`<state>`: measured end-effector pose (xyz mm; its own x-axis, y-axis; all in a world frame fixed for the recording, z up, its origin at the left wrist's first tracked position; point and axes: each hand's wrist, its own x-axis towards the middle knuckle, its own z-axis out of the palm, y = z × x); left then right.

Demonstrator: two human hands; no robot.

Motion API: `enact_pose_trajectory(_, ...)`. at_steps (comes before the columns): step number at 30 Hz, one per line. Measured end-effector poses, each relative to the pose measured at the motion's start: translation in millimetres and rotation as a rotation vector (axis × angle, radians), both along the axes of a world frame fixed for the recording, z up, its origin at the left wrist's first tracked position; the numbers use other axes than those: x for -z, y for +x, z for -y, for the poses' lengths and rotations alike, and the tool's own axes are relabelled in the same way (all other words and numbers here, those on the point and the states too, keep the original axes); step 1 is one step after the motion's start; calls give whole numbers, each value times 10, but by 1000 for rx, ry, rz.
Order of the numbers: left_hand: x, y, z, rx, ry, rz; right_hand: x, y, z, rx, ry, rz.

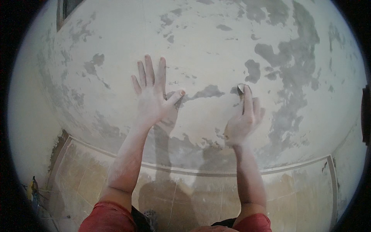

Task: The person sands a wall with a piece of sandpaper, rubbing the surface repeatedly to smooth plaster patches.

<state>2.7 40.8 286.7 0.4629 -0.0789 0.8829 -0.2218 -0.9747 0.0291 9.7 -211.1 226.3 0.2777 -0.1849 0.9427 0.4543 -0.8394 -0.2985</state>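
A plastered wall (208, 116) with pale filler and grey bare patches spreads before me. My left hand (153, 92), dusted white, lies against it with the fingers spread and holds nothing. To the right, my right hand (246, 119) presses a small folded piece of sandpaper or similar sheet (241, 88) to the wall near a grey patch (252, 71). The index finger lies along the sheet; much of it is hidden under the fingers. White dust coats both forearms.
A baseboard ledge (203, 173) runs along the wall's foot, above the dusty tiled floor (203, 197). At the lower left stand some colourful items on a thin rack or frame (53, 191), unclear in kind. Part of a dark-framed opening (62, 14) shows at the upper left.
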Motion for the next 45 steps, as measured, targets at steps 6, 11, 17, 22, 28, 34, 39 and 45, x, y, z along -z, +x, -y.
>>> enact_pose_trajectory(6, 54, 47, -34, 108, 9, -82, 432, 245, -711, -41, -322, 134)
enact_pose_trajectory(11, 0, -19, -25, 146, -8, -106, -52, -10, -436, 39, -47, -21)
enact_pose_trajectory(17, 47, 27, -43, 193, -33, -31, 439, 122, -825, 136, -487, 47)
enact_pose_trajectory(22, 26, -119, -290, 506, 185, -125, 200, -218, -764, -585, -242, -279)
enact_pose_trajectory(28, 73, -332, -184, 907, -159, -473, -142, -558, -367, -1108, 475, -895)
enact_pose_trajectory(34, 11, -429, -147, 1058, -321, -514, -281, -772, -595, -1270, 537, -682)
enact_pose_trajectory(39, 9, -392, -94, 1010, -278, -483, -296, -665, -613, -1267, 473, -752)
enact_pose_trajectory(45, 29, -329, -220, 722, -137, -256, -216, -479, -671, -811, 310, -565)
